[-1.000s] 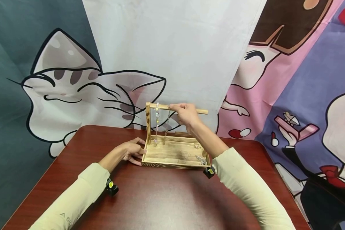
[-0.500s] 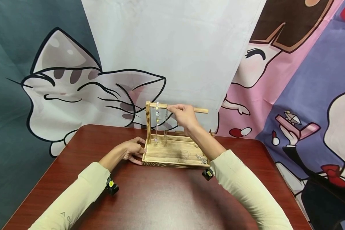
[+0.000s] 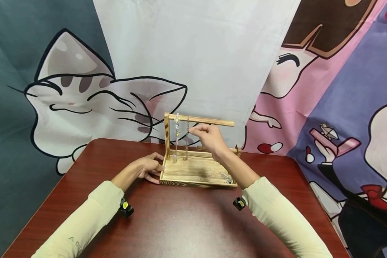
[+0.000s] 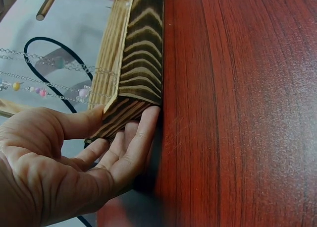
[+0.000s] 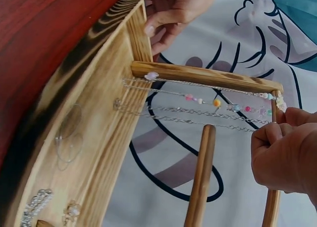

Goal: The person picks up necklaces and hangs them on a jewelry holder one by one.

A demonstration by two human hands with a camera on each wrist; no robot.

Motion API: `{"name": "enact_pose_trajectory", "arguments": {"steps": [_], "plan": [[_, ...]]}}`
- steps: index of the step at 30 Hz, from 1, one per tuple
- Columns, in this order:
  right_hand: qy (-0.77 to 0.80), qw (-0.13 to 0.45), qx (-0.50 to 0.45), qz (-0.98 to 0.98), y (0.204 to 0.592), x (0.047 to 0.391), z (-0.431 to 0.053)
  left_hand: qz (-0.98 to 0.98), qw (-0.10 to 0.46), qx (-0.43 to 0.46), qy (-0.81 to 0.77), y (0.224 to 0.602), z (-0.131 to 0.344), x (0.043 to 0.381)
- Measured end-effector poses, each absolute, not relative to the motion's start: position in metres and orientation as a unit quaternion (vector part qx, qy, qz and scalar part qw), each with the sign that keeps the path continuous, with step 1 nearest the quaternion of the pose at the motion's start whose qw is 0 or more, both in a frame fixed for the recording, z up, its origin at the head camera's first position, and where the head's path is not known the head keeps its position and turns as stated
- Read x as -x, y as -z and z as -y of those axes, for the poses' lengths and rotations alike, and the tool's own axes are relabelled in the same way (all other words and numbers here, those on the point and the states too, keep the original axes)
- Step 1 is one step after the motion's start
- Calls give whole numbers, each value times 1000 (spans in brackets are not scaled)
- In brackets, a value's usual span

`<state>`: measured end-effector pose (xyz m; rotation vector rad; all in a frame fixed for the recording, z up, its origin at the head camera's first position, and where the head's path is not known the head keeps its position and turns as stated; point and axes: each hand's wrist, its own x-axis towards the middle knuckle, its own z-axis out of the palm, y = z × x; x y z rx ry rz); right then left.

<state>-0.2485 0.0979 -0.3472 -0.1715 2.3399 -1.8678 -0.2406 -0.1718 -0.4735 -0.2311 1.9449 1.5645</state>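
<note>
A wooden jewelry stand [image 3: 193, 182] with a tray base and an overhead bar stands on the table. My left hand [image 3: 147, 168] grips its left end, thumb at the rim and fingers by the lower edge in the left wrist view. From the bar [image 3: 209, 120] hang a beaded necklace [image 3: 177, 134] and, right of it, a silver chain necklace [image 3: 187, 139]. My right hand [image 3: 209, 137] is just below the bar, loosely curled fingertips beside the chain's upper part; nothing shows held. In the right wrist view, that hand [image 5: 287, 147] covers the chain's upper end.
In the tray lie thin wire hoops [image 5: 68, 138], a silver beaded piece [image 5: 35, 204] and a small ornament [image 5: 72, 212]. A shorter lower rod [image 5: 200, 177] is at the stand's right side. Behind the reddish table [image 3: 180, 222] hangs a printed cloth [image 3: 213, 53].
My right hand slid left along the bar with the chain necklace, then dropped below the bar and slightly right. The chain now hangs straighter. The left hand has stayed on the stand.
</note>
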Motion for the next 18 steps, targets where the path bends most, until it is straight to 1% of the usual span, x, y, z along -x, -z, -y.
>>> {"name": "enact_pose_trajectory", "arguments": {"steps": [13, 18], "plan": [[616, 109, 62, -778, 376, 237, -111, -736, 312, 89, -594, 470, 171, 239], [601, 137, 71, -784, 388, 232, -117, -737, 310, 89, -593, 469, 170, 238]]}}
